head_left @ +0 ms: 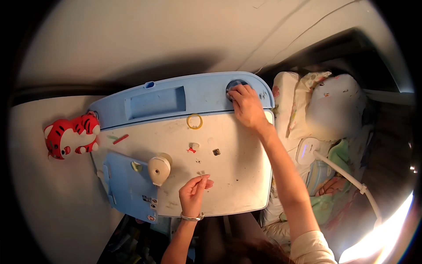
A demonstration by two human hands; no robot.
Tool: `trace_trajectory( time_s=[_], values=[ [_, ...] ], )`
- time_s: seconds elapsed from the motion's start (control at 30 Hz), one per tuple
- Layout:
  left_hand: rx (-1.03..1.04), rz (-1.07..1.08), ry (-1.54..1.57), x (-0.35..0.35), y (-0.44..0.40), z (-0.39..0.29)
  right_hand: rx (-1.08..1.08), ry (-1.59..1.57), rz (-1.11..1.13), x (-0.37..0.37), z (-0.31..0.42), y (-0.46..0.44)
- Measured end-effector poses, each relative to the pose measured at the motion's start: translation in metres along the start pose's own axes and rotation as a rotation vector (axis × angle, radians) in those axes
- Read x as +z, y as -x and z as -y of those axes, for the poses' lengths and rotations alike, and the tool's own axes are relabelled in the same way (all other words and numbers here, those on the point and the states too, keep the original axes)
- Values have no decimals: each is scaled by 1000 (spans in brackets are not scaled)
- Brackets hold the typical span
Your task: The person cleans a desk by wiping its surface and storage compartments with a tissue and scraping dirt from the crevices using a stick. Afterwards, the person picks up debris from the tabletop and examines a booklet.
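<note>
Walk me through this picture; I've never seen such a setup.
There is no machine here: these are a person's own two bare hands, seen from one camera worn on the head, facing forward and down. The right hand is at a round dark-blue recess in the pale blue plastic-looking ledge. The left hand, held in a pinch, is over the white tabletop. I cannot tell whether either holds anything. On the tabletop are a thin yellow ring, a small dark square piece and, farther left, a rounded cream-coloured object.

tiny pale piece (201, 173) by left fingers (204, 178)
</note>
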State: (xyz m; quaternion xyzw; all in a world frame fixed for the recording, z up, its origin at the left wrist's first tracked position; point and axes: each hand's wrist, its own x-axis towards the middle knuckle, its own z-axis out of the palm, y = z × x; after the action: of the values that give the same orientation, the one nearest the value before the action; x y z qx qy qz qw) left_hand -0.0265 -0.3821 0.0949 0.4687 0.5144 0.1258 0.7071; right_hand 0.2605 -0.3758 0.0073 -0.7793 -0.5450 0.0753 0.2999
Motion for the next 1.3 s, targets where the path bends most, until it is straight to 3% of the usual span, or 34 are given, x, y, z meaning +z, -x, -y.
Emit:
trace_trajectory(
  time_s=[0.13, 0.5, 0.67, 0.87, 0.97, 1.07, 1.1, 1.23, 1.3],
  values=[
    [0, 16, 1, 5, 5, -3, -183, -3, 174, -22, -10, -6],
    [12, -22, -6, -2, 15, 11, -508, 379, 593, -30, -22, -35],
    [24, -51, 1, -13, 22, 11, -485, 433, 758, -28, -19, -48],
    [26, -67, 7, -21, 25, 17, -311, 247, 645, -27, -24, -47],
    [7, -57, -18, -22, 24, 18, 60, -113, 440, -26, -17, -42],
    [1, -34, -11, -20, 21, 16, 794, -895, 452, -30, -27, -34],
    [3, -25, -4, -19, 19, 15, 1000, -1194, 363, -38, -12, -26],
    [14, 16, 5, -12, 14, 7, 1110, -1731, 355, -42, 5, 15],
    [22, 46, 1, -11, 11, 5, 1211, -1713, 244, -52, 32, 26]
  ],
)
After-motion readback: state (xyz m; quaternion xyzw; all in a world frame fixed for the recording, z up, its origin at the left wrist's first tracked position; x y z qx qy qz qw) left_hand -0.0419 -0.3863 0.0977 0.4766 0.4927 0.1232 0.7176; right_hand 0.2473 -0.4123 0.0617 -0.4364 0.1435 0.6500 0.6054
